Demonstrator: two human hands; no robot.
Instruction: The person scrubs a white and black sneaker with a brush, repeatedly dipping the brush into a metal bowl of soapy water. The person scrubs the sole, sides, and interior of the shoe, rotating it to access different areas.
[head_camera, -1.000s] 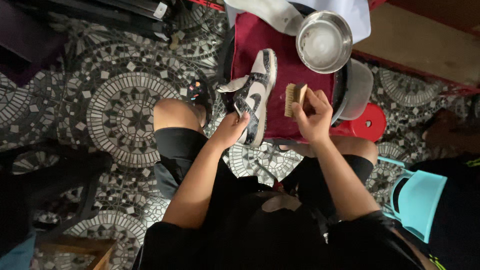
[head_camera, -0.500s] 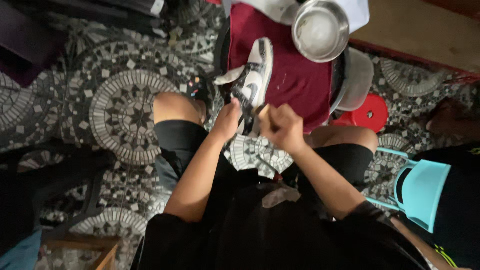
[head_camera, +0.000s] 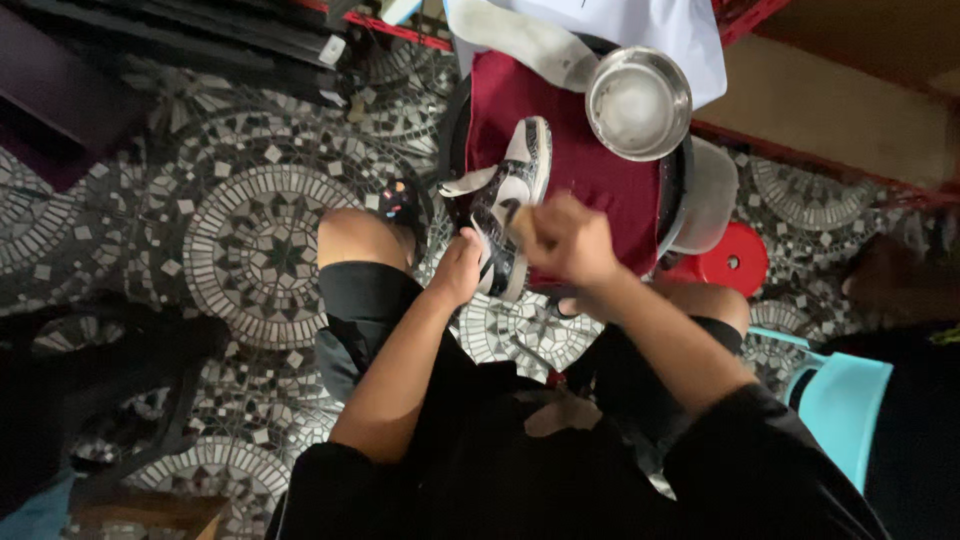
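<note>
A black and white sneaker (head_camera: 508, 195) lies on a dark red cloth (head_camera: 590, 180) spread over a round stool. My left hand (head_camera: 462, 268) grips the sneaker at its heel end. My right hand (head_camera: 570, 240) is closed around a wooden brush (head_camera: 524, 222), mostly hidden and blurred, pressed against the sneaker's side. I sit with bare knees on either side, in black shorts and a black top.
A round metal bowl (head_camera: 638, 102) with foamy water stands on the cloth's far right. White fabric (head_camera: 600, 25) lies beyond it. A red stool (head_camera: 730, 262) and a turquoise plastic chair (head_camera: 835, 405) are at right. The floor is patterned mosaic tile (head_camera: 250, 240).
My right hand has brought the brush from the cloth's right side over onto the sneaker. The left hand has kept its hold on the shoe.
</note>
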